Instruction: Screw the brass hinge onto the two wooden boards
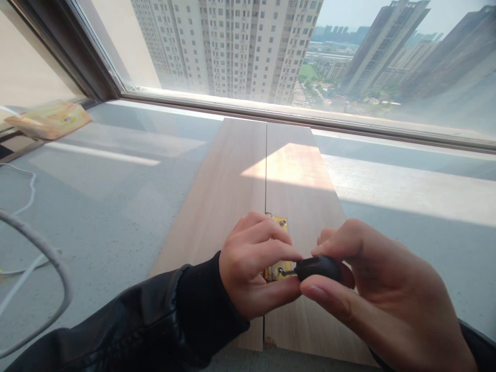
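Note:
A short screwdriver (318, 269) with a black handle lies in my right hand (391, 294), gripped between thumb and fingers. Its metal tip meets a screw (281, 270) in a brass-coloured hinge (277, 226). The hinge sits over the seam between two pale wooden boards, a left board (232, 170) and a right board (298, 191). My left hand (259, 263) rests over the hinge, its curled fingers and thumb closed about the front of the screwdriver handle. Another screw (282, 223) shows near the hinge's far end. My left hand covers much of the hinge.
The boards lie on a grey speckled sill (127, 206) below a large window (240, 51). A grey cable (58, 268) and white cords (33, 181) loop at the left. A yellowish packet (54, 120) lies in the far left corner.

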`<state>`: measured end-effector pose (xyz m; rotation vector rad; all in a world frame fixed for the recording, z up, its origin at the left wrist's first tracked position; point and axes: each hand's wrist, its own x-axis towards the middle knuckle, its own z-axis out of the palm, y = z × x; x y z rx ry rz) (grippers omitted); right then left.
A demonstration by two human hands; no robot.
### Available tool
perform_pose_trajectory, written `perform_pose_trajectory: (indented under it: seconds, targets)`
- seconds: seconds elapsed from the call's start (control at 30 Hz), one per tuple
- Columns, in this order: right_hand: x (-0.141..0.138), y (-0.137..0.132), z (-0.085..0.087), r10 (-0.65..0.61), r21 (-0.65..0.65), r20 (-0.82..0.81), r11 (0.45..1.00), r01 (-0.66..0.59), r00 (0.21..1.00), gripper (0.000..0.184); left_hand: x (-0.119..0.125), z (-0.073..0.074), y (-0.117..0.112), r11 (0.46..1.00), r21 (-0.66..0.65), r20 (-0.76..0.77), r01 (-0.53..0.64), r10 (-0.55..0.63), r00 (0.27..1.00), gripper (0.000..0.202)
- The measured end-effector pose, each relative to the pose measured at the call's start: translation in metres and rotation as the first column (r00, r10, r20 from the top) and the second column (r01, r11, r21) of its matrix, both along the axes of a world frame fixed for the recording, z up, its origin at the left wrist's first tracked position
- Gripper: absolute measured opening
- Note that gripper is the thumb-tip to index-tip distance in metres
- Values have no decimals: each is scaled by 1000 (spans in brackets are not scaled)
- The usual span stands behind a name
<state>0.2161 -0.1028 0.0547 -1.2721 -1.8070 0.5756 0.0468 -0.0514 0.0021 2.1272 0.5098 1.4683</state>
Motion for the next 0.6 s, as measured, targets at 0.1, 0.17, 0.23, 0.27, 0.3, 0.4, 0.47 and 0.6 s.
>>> perform_pose_trajectory:
  seconds: [0.1,0.17,0.23,0.27,0.3,0.4,0.47,0.6]
  targets:
    - [5,-2,9,114,-43,86,993,-110,990,18,0,0,0,999,0,17,38,-38,999,23]
    - [9,0,14,192,-65,139,981,-185,971,26,0,-2,0,998,-15,4,57,-57,998,18]
    - [12,4,15,287,-124,171,955,-269,942,29,1,-5,-2,997,-46,-23,69,-71,997,14]
    - [12,6,14,324,-148,174,942,-301,930,27,1,-6,-3,995,-70,-45,74,-78,996,13]
    - [12,8,13,352,-162,172,931,-326,920,25,1,-7,-4,993,-96,-63,74,-80,995,13]
    - [11,9,9,326,-116,176,944,-309,929,17,1,-5,-6,988,-128,-81,88,-99,992,15]
    - [12,6,7,276,-76,194,961,-266,941,19,0,-1,-6,989,-114,-74,91,-100,992,13]
    - [17,-4,6,159,-6,173,987,-161,972,21,-2,5,-1,996,-64,-25,66,-67,997,19]
